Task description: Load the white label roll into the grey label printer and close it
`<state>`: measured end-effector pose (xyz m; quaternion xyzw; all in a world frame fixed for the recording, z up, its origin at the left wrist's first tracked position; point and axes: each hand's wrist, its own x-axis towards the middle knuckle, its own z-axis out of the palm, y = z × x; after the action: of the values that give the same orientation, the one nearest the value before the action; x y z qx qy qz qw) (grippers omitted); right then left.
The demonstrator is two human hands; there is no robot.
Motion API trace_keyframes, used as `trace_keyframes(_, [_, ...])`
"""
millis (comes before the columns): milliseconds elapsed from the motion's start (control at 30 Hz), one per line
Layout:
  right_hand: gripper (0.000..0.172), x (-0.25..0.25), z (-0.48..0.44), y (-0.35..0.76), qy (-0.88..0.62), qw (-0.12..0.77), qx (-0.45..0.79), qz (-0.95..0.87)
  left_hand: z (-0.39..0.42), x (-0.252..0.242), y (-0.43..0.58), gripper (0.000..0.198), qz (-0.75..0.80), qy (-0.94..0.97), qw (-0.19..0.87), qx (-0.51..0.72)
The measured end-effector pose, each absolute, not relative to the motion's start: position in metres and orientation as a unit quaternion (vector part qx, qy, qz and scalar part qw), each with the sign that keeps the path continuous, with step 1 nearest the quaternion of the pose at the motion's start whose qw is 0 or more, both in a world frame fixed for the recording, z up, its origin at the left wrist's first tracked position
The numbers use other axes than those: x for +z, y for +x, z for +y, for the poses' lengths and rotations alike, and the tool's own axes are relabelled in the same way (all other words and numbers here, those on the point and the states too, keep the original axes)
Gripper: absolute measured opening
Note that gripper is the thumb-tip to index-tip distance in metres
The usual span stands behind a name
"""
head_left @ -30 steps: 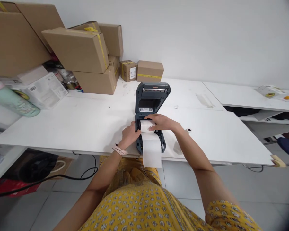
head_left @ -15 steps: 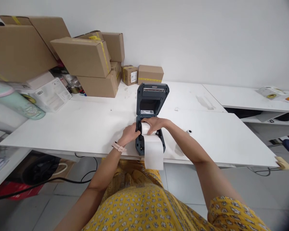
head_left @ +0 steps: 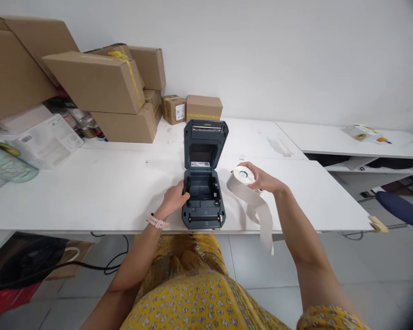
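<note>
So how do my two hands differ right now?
The left hand rests on the open printer, fingers on its left edge; the right hand is off to the printer's right. The left holds nothing, while the right grips a paper roll whose loose strip trails past the table edge. Both reach over the table.

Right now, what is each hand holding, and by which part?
Right hand grips the paper roll around its wound body, tail hanging loose. Left hand holds nothing; it rests on the printer's left edge.
</note>
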<state>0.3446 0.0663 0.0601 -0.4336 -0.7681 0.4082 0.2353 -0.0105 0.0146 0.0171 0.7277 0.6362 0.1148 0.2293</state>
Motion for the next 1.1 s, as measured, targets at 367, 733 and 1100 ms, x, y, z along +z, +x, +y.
trace_keyframes(367, [0.074,0.008,0.081,0.35,-0.426,0.168,0.418,-0.784,0.015,0.018,-0.008,0.056,0.649,0.72,0.22,0.11])
trace_keyframes(733, [0.061,-0.011,0.015,0.447,-0.56,0.319,0.499,-0.58,0.018,0.018,-0.009,0.054,0.634,0.737,0.212,0.096])
trace_keyframes(1100, [0.04,0.003,0.017,0.446,-0.474,0.607,0.389,-0.505,0.017,0.015,-0.009,0.055,0.628,0.734,0.23,0.118])
